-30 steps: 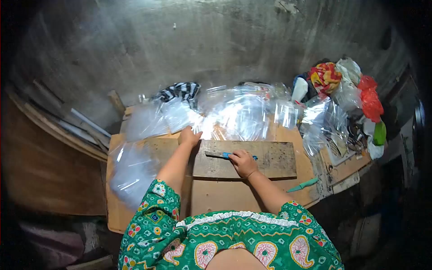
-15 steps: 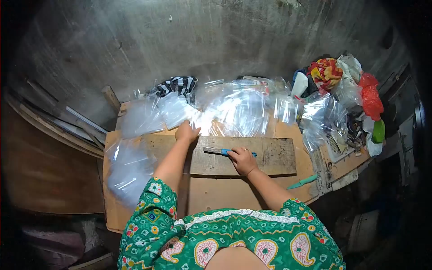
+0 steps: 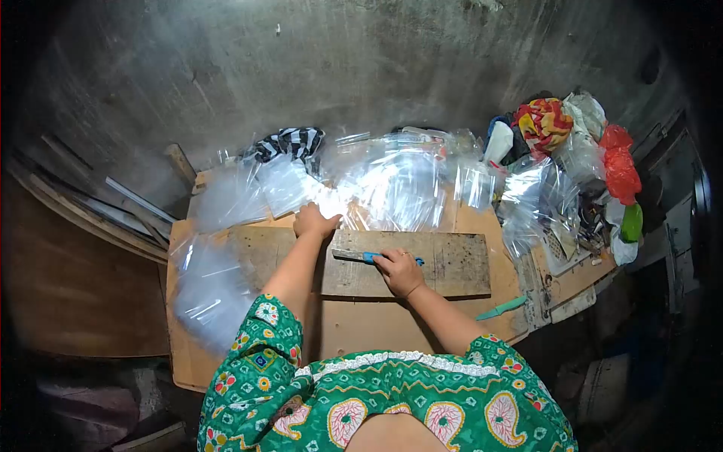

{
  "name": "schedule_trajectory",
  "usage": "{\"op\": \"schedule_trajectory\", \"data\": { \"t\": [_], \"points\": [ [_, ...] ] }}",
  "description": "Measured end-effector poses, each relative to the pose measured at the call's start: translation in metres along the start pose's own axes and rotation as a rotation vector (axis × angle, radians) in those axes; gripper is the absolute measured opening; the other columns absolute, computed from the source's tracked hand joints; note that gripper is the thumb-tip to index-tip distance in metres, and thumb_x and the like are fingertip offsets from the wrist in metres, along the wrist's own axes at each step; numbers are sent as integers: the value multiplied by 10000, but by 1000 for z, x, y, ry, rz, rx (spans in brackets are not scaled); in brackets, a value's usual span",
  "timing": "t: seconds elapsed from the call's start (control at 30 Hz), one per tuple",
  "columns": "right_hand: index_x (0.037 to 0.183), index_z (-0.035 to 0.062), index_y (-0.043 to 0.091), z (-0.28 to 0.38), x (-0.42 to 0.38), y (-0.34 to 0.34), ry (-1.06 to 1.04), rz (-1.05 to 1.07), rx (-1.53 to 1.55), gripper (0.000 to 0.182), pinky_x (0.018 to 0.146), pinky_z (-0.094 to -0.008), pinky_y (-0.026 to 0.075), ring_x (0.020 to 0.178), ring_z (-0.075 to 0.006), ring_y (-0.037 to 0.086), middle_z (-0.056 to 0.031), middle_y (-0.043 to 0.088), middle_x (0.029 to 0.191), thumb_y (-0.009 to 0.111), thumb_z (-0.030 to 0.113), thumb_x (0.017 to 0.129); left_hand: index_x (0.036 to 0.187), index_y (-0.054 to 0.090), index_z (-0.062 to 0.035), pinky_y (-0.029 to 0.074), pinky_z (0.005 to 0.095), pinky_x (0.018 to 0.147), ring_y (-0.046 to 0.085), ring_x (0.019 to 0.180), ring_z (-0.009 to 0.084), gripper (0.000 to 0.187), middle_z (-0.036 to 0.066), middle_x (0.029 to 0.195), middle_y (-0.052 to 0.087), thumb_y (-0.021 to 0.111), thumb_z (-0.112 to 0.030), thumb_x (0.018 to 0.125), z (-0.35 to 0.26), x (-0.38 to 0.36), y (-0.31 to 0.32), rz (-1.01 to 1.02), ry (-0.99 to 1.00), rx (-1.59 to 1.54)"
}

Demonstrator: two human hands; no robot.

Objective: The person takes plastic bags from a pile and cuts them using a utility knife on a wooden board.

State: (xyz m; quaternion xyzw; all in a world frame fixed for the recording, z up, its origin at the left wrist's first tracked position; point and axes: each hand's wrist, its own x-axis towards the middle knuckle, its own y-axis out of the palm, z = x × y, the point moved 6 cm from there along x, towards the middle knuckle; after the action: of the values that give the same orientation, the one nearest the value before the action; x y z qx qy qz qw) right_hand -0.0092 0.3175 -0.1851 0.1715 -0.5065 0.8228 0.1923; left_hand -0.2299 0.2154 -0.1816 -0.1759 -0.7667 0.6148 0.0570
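Cutter (image 3: 367, 258), gripped in the right hand (image 3: 401, 272), should point clear of the left hand (image 3: 315, 222), whose grip I cannot tell.

light: bench (image 3: 399, 324) bright, surroundings dim | glare: clear plastic (image 3: 399, 181) blown white in patches | shadow: dark band beside left forearm (image 3: 290, 275) | lens: wide-angle bowing, black vignetted corners | detail: lower right murky

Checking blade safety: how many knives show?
2: a blue-handled metal knife in the right hand, a slim green knife at right on the brown wooden table; others may be hidden.
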Motion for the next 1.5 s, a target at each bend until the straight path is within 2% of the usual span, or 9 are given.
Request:
{"op": "schedule_trajectory", "data": {
  "t": [0.23,0.4,0.47,0.8,0.97,1.1,1.2,1.3,1.5],
  "points": [
    [919,146,626,4,-1,-1,-4,14,22,166,723,-382,450,819,-265,543,-50,579,906,618,145,753,916,567,-60,466,463,687,599,817,379,193,194,847,624,573,-227,820,27,15,-1,-269,-41,-286],
    [913,147,627,9,-2,-2,6,36,4,149,722,-381,446,826,-262,541,-47,578,908,602,150,766,881,601,-113,462,468,665,593,788,382,126,182,850,627,554,-217,827,81,35,-64,-354,16,-117],
    [899,140,623,9,0,-2,22,33,13,131,715,-381,441,832,-260,539,-43,574,900,593,156,772,839,630,-141,461,459,648,585,788,373,114,156,826,615,542,-211,818,96,27,-102,-563,250,-109],
    [923,137,627,7,2,11,-13,24,23,176,738,-383,449,868,-267,542,-53,580,907,609,127,748,845,633,-141,459,399,703,560,815,291,105,93,827,569,535,-170,819,158,-77,-276,-1061,174,43],
    [921,138,630,-5,9,30,33,92,-5,172,736,-382,453,875,-280,539,-72,584,908,602,118,752,852,633,-90,467,386,687,570,793,304,83,93,857,593,564,-115,814,130,-147,-320,-1087,258,251],
    [941,107,631,17,6,26,90,186,118,198,748,-404,457,877,-323,541,-97,593,903,600,101,746,765,578,-91,451,392,653,553,745,285,50,92,751,562,533,-111,761,116,-166,-252,-863,417,215],
    [930,87,637,41,-2,22,48,287,211,201,753,-410,462,853,-330,556,-117,603,889,592,74,735,675,548,-70,447,425,561,553,644,320,103,115,715,564,519,-124,758,140,-161,-125,-643,321,97],
    [921,81,639,61,-14,20,-22,388,252,197,717,-406,472,825,-317,572,-118,608,878,588,73,731,700,605,-79,464,437,600,582,698,325,149,117,757,592,519,-159,791,160,-170,0,-354,139,52],
    [889,106,646,71,-35,17,-156,392,133,199,672,-380,472,765,-282,566,-81,600,851,627,81,692,721,631,-70,467,438,662,573,785,323,123,118,816,592,595,-172,778,130,-220,33,-257,-29,-170]
  ]
}}
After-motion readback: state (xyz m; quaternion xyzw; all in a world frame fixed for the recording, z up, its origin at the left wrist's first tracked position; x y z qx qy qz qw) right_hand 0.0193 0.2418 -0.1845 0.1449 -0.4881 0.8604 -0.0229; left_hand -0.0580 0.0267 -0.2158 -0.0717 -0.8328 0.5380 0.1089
